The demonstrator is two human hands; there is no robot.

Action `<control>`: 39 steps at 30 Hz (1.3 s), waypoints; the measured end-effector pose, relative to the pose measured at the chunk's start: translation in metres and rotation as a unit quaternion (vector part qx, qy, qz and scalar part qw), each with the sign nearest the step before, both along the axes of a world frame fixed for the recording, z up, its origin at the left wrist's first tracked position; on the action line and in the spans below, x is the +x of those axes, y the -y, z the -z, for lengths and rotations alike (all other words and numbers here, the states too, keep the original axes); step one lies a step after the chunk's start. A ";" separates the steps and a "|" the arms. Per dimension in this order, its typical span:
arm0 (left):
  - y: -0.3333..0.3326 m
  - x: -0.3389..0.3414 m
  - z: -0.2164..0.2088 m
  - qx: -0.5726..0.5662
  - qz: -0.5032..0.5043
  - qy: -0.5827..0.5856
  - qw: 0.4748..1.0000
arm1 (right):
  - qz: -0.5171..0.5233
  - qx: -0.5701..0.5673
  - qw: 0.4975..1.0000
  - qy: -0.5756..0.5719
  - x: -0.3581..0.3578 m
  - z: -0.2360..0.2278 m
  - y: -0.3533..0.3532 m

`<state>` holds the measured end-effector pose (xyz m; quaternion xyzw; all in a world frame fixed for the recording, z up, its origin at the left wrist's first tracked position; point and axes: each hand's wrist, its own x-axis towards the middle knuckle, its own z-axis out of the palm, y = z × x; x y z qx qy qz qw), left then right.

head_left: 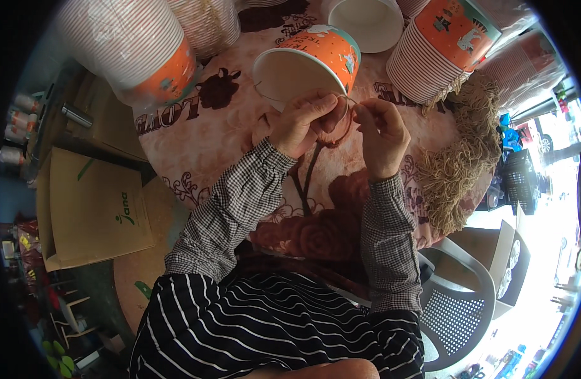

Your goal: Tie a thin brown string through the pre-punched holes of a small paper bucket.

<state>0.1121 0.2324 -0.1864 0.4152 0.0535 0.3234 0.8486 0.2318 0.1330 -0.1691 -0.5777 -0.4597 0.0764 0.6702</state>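
daylight | overexposed glare right | fisheye bending, dark rim

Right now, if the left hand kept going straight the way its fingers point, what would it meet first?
Probably the right hand: the left hand points across at it, thin wire handle between them; depth is unclear.

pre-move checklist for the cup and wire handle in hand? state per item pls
1. Left hand steadies the orange paper cup at its rim: ok.
2. Right hand pinches the end of the thin wire handle near the rim: ok.
3. Cup lies on its side on the floral tablecloth, its open mouth facing the person: ok.
4. Wire end seated in a hole in the cup wall: cannot tell, fingers hide it.
5. Far end of the wire already fixed: cannot tell.
6. Cup stacks stand apart from both hands: ok.
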 end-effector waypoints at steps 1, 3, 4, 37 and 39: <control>0.002 0.001 -0.001 -0.001 0.001 0.000 1.000 | 0.001 -0.001 1.000 0.000 0.000 0.000 0.001; 0.007 0.003 -0.005 0.019 -0.037 0.015 0.999 | 0.010 0.003 0.992 0.125 0.001 -0.003 0.002; 0.007 0.003 -0.007 0.019 -0.038 0.014 0.999 | 0.009 0.003 0.992 0.125 -0.001 -0.006 0.002; 0.008 0.002 -0.003 0.275 -0.176 -0.110 0.939 | -0.131 -0.055 0.989 -0.031 0.007 -0.002 -0.001; 0.009 0.003 -0.004 0.292 -0.194 -0.115 0.929 | -0.117 -0.068 0.990 -0.045 0.009 -0.001 -0.001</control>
